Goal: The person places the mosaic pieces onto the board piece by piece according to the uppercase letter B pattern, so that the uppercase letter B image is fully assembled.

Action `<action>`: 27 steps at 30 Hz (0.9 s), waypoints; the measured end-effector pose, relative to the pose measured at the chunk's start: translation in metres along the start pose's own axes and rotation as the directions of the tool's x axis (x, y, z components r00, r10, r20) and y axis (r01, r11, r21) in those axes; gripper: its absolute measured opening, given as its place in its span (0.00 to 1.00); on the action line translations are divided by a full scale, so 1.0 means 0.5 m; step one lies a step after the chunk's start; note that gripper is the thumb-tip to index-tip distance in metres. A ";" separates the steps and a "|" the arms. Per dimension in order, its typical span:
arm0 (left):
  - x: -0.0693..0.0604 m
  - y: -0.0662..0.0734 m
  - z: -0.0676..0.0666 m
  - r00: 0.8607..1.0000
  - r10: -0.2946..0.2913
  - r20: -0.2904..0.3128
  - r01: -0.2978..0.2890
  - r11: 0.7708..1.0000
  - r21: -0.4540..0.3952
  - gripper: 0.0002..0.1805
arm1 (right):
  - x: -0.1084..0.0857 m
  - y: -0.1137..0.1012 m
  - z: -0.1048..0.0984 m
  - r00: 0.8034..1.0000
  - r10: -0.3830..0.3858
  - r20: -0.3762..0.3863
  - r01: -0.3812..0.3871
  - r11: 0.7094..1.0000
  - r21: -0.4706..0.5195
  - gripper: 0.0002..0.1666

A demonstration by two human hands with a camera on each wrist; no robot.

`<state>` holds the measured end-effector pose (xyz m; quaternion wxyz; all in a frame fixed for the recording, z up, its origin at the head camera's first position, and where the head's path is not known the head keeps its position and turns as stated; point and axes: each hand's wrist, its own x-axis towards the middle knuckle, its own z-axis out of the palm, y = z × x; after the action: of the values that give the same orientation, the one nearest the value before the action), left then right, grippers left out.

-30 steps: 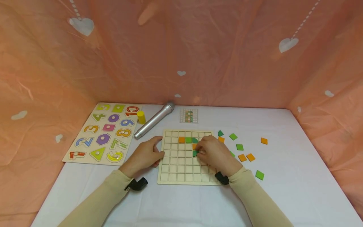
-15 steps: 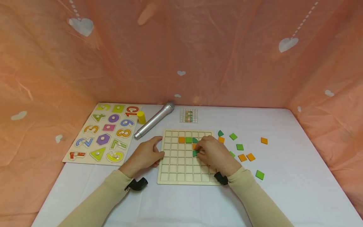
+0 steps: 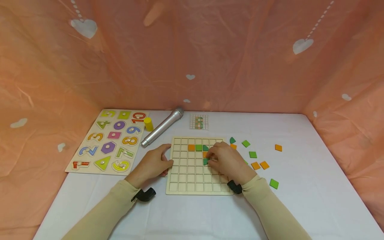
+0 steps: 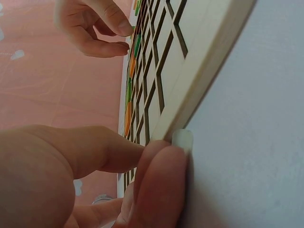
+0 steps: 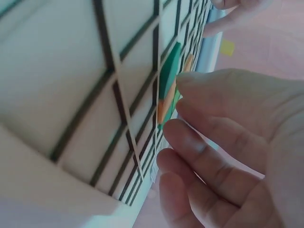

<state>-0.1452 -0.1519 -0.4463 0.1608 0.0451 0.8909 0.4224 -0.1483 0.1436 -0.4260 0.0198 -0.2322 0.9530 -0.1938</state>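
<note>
My left hand holds the left edge of a pale wooden grid board. In the left wrist view, its thumb lies along the edge and a curled finger presses the side. My right hand is over the board's right part, fingers loosely bent, with nothing visibly gripped. Its fingertips are beside an orange square tile and a dark green quarter-circle tile; contact is hard to tell. Another quarter-circle, a green square and an orange square sit in the upper row.
Loose green and orange tiles lie right of the board, with a quarter-circle near its corner. A printed pattern card, a silver microphone, a yellow cylinder and a number puzzle stand behind and left.
The head view has shifted very slightly. Both hands keep their places at the board, and the tiles stay as they were.
</note>
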 end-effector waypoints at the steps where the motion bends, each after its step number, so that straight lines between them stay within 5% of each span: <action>1: 0.000 0.001 0.000 1.000 -0.002 -0.001 0.002 1.000 -0.003 0.40 | 0.000 0.002 -0.003 1.000 0.002 -0.005 -0.002 1.000 -0.003 0.06; 10: 0.000 0.003 0.000 1.000 -0.005 0.007 0.005 1.000 -0.012 0.41 | -0.034 0.059 -0.053 0.991 0.137 -0.008 -0.135 0.987 0.086 0.11; 19: -0.003 0.003 -0.001 1.000 -0.026 -0.004 0.026 1.000 -0.004 0.41 | -0.101 0.168 -0.101 0.942 0.333 0.051 -0.336 0.932 0.132 0.14; 27: -0.004 0.004 0.001 1.000 -0.030 -0.004 0.030 0.999 -0.016 0.41 | -0.123 0.216 -0.120 0.925 0.374 0.070 -0.381 0.915 0.135 0.20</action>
<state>-0.1435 -0.1507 -0.4447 0.1656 0.0297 0.8883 0.4273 -0.1482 0.2814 -0.4146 0.0941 -0.0460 0.9624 -0.2506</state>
